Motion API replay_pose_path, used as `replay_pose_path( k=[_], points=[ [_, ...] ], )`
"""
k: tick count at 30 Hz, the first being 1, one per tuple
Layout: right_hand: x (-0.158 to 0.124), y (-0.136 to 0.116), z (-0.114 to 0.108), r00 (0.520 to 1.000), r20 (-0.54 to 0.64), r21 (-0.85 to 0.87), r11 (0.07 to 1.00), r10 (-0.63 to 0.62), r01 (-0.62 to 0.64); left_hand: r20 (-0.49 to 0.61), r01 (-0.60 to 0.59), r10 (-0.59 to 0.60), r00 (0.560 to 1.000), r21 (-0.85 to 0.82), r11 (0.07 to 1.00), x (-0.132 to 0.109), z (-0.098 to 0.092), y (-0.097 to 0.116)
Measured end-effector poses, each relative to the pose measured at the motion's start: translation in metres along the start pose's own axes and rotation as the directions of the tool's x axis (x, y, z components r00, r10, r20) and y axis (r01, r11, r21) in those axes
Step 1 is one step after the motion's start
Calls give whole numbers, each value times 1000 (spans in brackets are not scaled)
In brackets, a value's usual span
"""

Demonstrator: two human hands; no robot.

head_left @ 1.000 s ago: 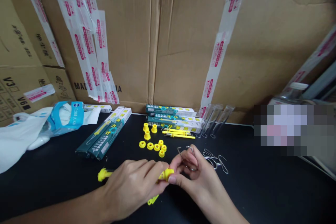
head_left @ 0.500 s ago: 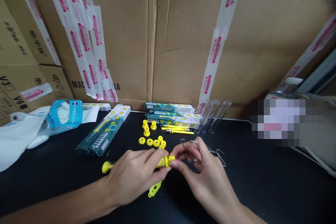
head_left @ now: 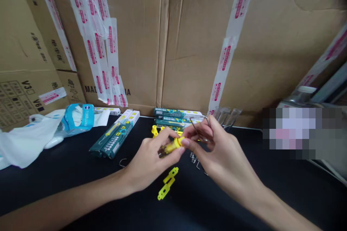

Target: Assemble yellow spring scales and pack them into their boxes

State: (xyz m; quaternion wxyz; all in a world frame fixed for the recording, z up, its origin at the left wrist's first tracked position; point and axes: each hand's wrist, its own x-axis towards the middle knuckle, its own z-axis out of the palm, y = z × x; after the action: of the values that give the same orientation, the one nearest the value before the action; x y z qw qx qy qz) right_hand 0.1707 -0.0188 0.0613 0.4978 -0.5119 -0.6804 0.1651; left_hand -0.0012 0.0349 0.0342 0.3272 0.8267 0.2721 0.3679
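My left hand [head_left: 143,162] is closed around a spring scale [head_left: 169,148], a clear tube with yellow parts inside, tilted up to the right. Thumb and fingertips of my right hand [head_left: 219,148] pinch the yellow cap [head_left: 179,142] at its upper end. A bent metal wire hook [head_left: 193,125] is also caught in the right fingers. Below the hands, two flat yellow pieces [head_left: 164,191] lie on the black table. Yellow collars [head_left: 154,130] show in part behind my left hand. Small metal parts and hooks [head_left: 197,166] lie partly hidden beneath the right hand.
Green-and-white boxes [head_left: 116,135] lie at left, with more boxes [head_left: 177,112] at the back. Clear tubes [head_left: 232,118] stand behind my right hand. A blue-and-white plastic package [head_left: 78,117] lies far left. Tall cardboard [head_left: 187,50] closes off the back. A blurred item [head_left: 295,128] stands at right.
Both hands have risen a little with the spring scale, which now points more toward me at its lower end. The view has tilted up, and the flat yellow pieces are more exposed.
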Motion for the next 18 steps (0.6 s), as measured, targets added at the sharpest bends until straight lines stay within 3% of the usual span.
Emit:
replay_pose_path(
  k=[5, 9, 14, 18],
  points=[
    [29, -20, -2, 990, 66, -159, 978, -126, 135, 5, 113, -121, 993, -386, 916, 8, -2, -2],
    [42, -33, 3, 977, 130, -242, 951, -167, 194, -53, 95, -159, 986, -607, 789, 8, 3, -9],
    [54, -47, 12, 945, 230, -205, 938, -232, 280, -179, -26, -142, 973, -705, 709, 7, 6, -10],
    [55, -48, 12, 950, 220, -193, 945, -221, 264, -179, -36, -135, 975, -719, 695, 7, 7, -11]
  ],
)
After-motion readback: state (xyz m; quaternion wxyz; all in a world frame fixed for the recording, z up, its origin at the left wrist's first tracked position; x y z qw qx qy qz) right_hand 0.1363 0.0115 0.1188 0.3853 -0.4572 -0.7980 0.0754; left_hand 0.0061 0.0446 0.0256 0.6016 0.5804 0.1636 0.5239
